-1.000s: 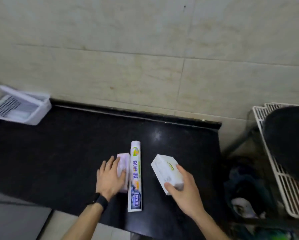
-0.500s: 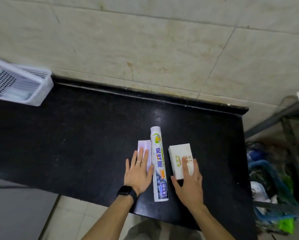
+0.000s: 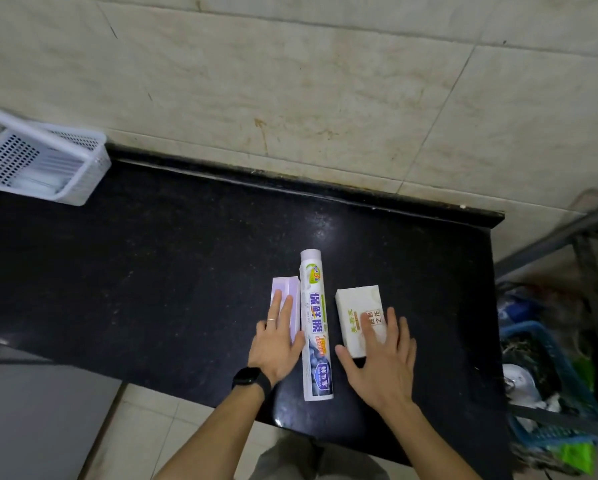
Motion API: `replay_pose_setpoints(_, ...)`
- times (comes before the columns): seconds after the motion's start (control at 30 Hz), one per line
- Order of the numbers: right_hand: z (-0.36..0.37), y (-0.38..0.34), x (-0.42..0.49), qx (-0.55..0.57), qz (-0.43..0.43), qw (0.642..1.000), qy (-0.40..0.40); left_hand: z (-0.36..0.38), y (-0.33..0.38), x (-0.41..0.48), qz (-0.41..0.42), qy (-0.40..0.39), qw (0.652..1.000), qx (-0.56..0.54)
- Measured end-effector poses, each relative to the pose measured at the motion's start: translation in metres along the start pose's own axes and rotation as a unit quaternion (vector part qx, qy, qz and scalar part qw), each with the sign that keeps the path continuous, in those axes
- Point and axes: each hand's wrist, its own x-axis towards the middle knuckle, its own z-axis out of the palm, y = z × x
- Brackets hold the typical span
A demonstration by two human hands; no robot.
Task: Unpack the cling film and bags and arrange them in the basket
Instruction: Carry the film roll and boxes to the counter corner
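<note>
Three packs lie side by side on the black counter (image 3: 173, 271). In the middle is a long cling film roll (image 3: 315, 327) in a printed white wrapper. A pale purple flat pack (image 3: 285, 289) lies to its left, with my left hand (image 3: 277, 341) resting flat on its near half, fingers spread. Right of the roll sits a white box (image 3: 358, 308) with green and black print; my right hand (image 3: 382, 358) lies flat over its near end, fingers apart. The white perforated basket (image 3: 89, 174) stands at the counter's far left, well away from both hands.
A tiled wall runs behind the counter. Past the counter's right edge, a blue crate (image 3: 553, 393) with clutter sits on the floor below a metal frame (image 3: 560, 233). The counter's front edge is just under my forearms.
My right hand has set the white box down beside the roll and now lies flat on it. The left hand stayed on the purple pack. The view has tilted downward.
</note>
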Motion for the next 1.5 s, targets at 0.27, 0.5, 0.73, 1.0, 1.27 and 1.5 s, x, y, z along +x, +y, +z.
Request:
replay_pose_setpoints(0.27,-0.011,-0.073,0.006,0.138,-0.096,0.984,-0.065,-0.034,-0.028,-0.025,-0.104,0.061,0.985,-0.127)
replay_pose_setpoints(0.5,0.030,-0.099,0.010,0.009,0.025,0.990,-0.136,-0.054,-0.077,-0.088,-0.189,0.145,0.958,-0.158)
replay_pose_setpoints(0.73,0.035,-0.112,0.014,0.078,0.016,0.986,-0.147,-0.063,-0.111,-0.136,-0.241,0.223,0.924,-0.194)
replay_pose_setpoints(1.0,0.006,-0.211,-0.010,0.161,-0.218,0.940,-0.208,-0.114,-0.171,-0.178,-0.273,0.320,0.884,-0.206)
replay_pose_setpoints(1.27,0.007,-0.399,-0.059,0.179,-0.329,0.907,-0.195,-0.228,-0.286,-0.230,-0.273,0.424,0.839,-0.201)
replay_pose_setpoints(1.5,0.033,-0.534,-0.099,0.162,-0.377,0.901,-0.142,-0.321,-0.401,-0.271,-0.265,0.453,0.837,-0.156)
